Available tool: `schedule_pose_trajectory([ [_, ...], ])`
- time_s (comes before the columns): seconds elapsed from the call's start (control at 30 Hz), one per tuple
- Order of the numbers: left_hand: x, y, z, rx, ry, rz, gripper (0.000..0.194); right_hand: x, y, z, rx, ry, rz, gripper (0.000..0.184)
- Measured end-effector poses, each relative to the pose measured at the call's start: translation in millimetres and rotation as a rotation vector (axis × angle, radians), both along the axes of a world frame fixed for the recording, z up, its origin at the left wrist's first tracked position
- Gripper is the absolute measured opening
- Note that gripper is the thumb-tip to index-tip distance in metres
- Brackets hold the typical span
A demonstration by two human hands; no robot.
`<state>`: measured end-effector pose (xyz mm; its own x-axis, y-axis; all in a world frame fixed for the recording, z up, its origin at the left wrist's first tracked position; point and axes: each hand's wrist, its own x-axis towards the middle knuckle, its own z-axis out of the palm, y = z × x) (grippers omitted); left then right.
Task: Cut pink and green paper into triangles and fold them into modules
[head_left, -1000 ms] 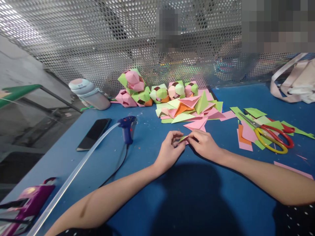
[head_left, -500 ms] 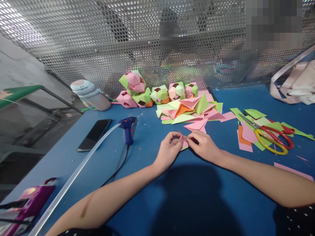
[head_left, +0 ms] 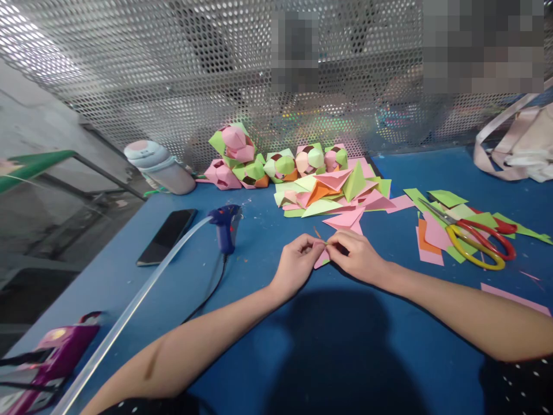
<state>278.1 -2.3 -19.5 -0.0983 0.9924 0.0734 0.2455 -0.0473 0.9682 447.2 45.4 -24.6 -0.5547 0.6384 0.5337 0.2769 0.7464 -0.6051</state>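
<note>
Between my hands is a small folded piece of pink paper (head_left: 322, 260) with a bit of green on it. My left hand (head_left: 296, 262) pinches its left side between thumb and fingers. From the right, my right hand (head_left: 356, 253) closes thumb and forefinger on its upper edge. The fingers hide much of the fold. Just beyond my fingertips lies a loose pink paper triangle (head_left: 348, 220). Behind it spreads a pile of folded pink, green and orange paper pieces (head_left: 332, 196).
Left of my hands stands a blue glue gun (head_left: 225, 233) with a long clear glue stick (head_left: 142, 305). A phone (head_left: 167, 237), a bottle (head_left: 159, 167) and paper balls (head_left: 280, 167) lie beyond. Scissors (head_left: 479, 242) rest on paper scraps (head_left: 432, 230) at right. A perforated metal screen (head_left: 242, 69) borders the table.
My fingers have shifted on the pink paper: they now pinch together at its top edge, and its lower part shows tilted below them. The things on the table stay put.
</note>
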Motion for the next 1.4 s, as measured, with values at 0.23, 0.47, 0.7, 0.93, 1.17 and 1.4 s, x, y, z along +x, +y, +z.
schedule_pose_trajectory([
  [0.23,1,1,-0.2,-0.012,-0.041,-0.045,0.023,0,1,-0.6,0.006,0.015,-0.01,0.017],
  [0.47,0,-2,4.9,0.136,0.161,-0.055,0.016,1,-1,-0.9,0.017,0.011,0.0,0.015],
  [0.7,1,-3,3.3,0.182,0.197,-0.032,0.017,-2,-3,-1.8,-0.015,0.042,-0.064,0.01],
  [0.93,1,-4,3.9,0.179,0.235,-0.032,0.015,0,-2,-1.2,0.015,0.062,-0.02,0.02],
  [1.17,1,-1,7.4,0.118,0.172,-0.026,0.017,-1,-2,-1.2,-0.052,0.068,-0.031,0.017],
  [1.4,-3,0,5.7,0.057,-0.214,-0.038,0.039,1,5,7.8,-0.159,0.102,-0.096,0.019],
])
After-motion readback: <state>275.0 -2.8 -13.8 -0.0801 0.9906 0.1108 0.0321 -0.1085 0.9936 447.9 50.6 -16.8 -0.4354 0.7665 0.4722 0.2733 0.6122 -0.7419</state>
